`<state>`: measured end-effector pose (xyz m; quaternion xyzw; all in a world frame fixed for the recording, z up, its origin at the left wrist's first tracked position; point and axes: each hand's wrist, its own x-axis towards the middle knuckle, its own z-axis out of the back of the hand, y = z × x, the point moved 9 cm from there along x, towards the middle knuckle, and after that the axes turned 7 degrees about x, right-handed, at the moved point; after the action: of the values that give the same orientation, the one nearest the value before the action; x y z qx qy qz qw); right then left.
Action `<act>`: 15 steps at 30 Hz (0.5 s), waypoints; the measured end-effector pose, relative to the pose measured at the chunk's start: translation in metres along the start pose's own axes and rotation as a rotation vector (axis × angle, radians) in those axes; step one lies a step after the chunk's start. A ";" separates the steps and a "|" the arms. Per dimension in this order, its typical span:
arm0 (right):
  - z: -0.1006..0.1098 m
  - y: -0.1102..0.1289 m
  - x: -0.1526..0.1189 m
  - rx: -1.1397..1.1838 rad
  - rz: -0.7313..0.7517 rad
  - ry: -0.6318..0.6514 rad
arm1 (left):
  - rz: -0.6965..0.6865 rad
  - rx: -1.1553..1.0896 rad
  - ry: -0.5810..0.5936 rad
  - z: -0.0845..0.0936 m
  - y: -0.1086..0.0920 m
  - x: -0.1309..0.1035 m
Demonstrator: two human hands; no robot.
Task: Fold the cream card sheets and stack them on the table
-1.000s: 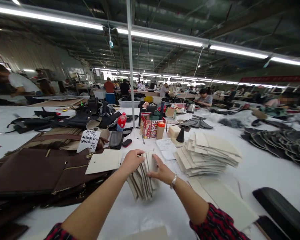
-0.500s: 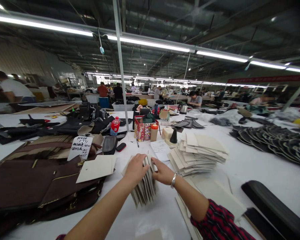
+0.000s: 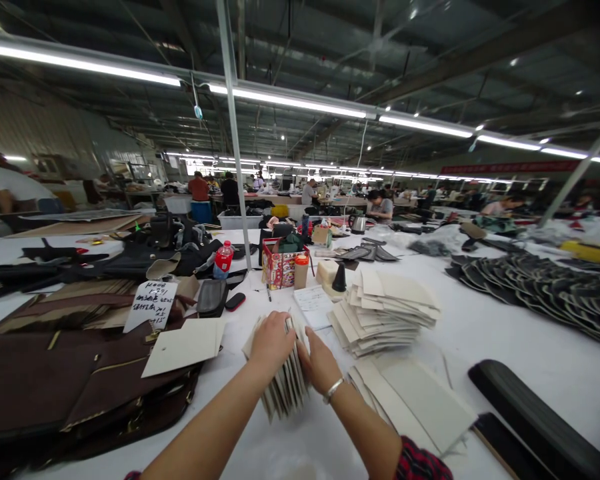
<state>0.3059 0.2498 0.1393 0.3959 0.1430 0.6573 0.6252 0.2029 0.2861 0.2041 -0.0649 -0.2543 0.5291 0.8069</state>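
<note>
A bundle of pale card pieces (image 3: 286,387) stands on edge on the white table in the middle of the head view. My left hand (image 3: 273,340) is wrapped over the bundle's top left, its fingers closed on the cards. On the bundle's right side lies my right hand (image 3: 320,360), its fingers stretched out flat against the cards, with a silver bracelet on the wrist. Just beyond is a written sheet (image 3: 313,305). To the right rises a fanned stack of pale cards (image 3: 380,313), and more loose cards (image 3: 420,400) lie nearer.
Brown bags (image 3: 75,373) with two pale cards (image 3: 183,347) on them fill the left. Farther back stand a red bottle (image 3: 223,260), a patterned box (image 3: 280,267) and a metal pole (image 3: 237,153). Black curved pieces (image 3: 530,293) and a long black piece (image 3: 535,420) lie right.
My right hand has slid down the bundle's side, and its fingers have straightened from their curl. My left hand still grips the cards. The whole view has shifted slightly.
</note>
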 end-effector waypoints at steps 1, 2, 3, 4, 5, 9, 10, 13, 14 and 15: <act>-0.002 0.001 -0.004 -0.062 -0.017 -0.014 | 0.001 -0.001 -0.002 0.000 -0.001 -0.001; -0.004 0.003 -0.006 -0.119 -0.030 -0.011 | -0.003 -0.002 -0.002 0.000 -0.002 -0.001; -0.005 0.004 -0.007 -0.166 -0.041 0.003 | -0.012 -0.005 -0.001 0.000 -0.002 -0.002; -0.006 0.005 -0.007 -0.199 -0.049 0.019 | -0.022 -0.010 0.003 0.000 -0.003 -0.002; -0.005 0.005 -0.006 -0.220 -0.052 0.033 | -0.033 -0.017 0.008 0.000 -0.003 -0.002; 0.006 0.000 0.001 -0.210 -0.052 0.044 | -0.055 -0.058 0.036 -0.001 0.003 0.005; 0.008 -0.003 0.002 -0.197 -0.056 0.036 | -0.055 -0.069 0.042 -0.001 0.005 0.007; 0.014 -0.014 0.001 -0.109 -0.073 -0.001 | -0.048 -0.101 0.062 -0.002 0.014 0.014; 0.015 -0.019 0.001 -0.032 -0.083 -0.025 | -0.043 -0.110 0.070 -0.003 0.017 0.017; 0.016 -0.024 0.000 0.062 -0.097 -0.055 | -0.037 -0.118 0.080 -0.004 0.022 0.020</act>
<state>0.3342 0.2486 0.1334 0.4255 0.1651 0.6105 0.6473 0.1931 0.3136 0.1992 -0.1289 -0.2536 0.4953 0.8208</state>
